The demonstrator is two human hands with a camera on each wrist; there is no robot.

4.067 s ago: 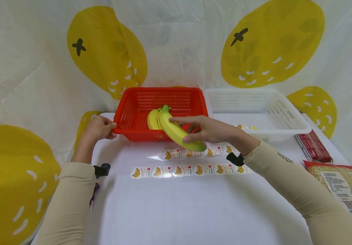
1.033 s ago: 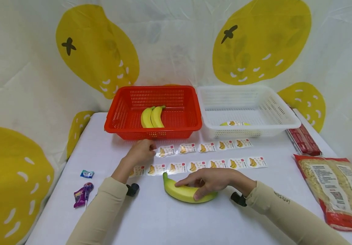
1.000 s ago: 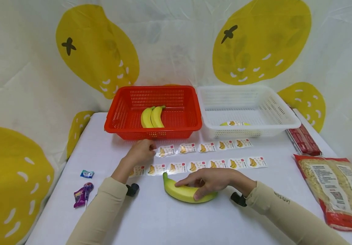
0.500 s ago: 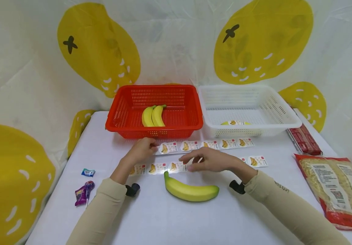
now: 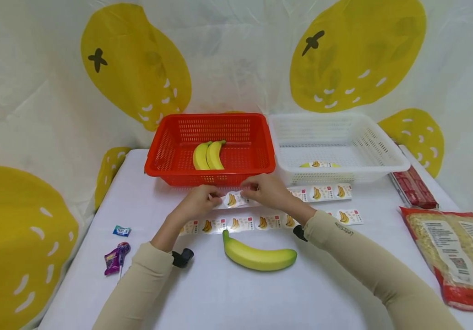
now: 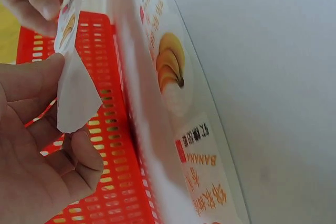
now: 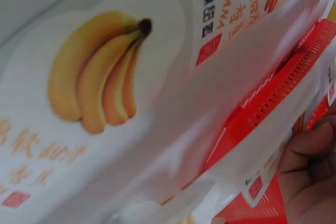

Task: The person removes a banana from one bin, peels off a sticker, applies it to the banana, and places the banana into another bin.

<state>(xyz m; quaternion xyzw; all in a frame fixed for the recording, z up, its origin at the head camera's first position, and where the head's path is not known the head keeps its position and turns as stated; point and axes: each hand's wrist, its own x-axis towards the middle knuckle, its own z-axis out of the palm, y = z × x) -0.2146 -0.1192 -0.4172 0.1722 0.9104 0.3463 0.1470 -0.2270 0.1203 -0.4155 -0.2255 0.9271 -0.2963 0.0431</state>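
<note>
My left hand (image 5: 197, 201) pinches the left end of the upper strip of banana stickers (image 5: 323, 192), in front of the red basket. In the left wrist view the white end of the strip (image 6: 77, 95) is between its thumb and fingers. My right hand (image 5: 269, 190) pinches a banana sticker (image 5: 234, 199) on the raised part of that strip, close to the left hand. Its fingertips are partly hidden in the head view. A single banana (image 5: 258, 259) lies on the table, touched by neither hand. Between it and the hands lies a second sticker strip (image 5: 240, 223).
The red basket (image 5: 211, 173) holds two bananas (image 5: 208, 156). Beside it a white basket (image 5: 343, 171) contains a labelled banana (image 5: 319, 164). Sweets (image 5: 112, 261) and a blue packet (image 5: 122, 230) lie left; a red package (image 5: 415, 190) and a grain bag (image 5: 450, 256) lie right.
My right hand carried a banana out of the red basket, laid it on the table and let go. It then moved up to the strip, which the left hand has lifted at its left end.
</note>
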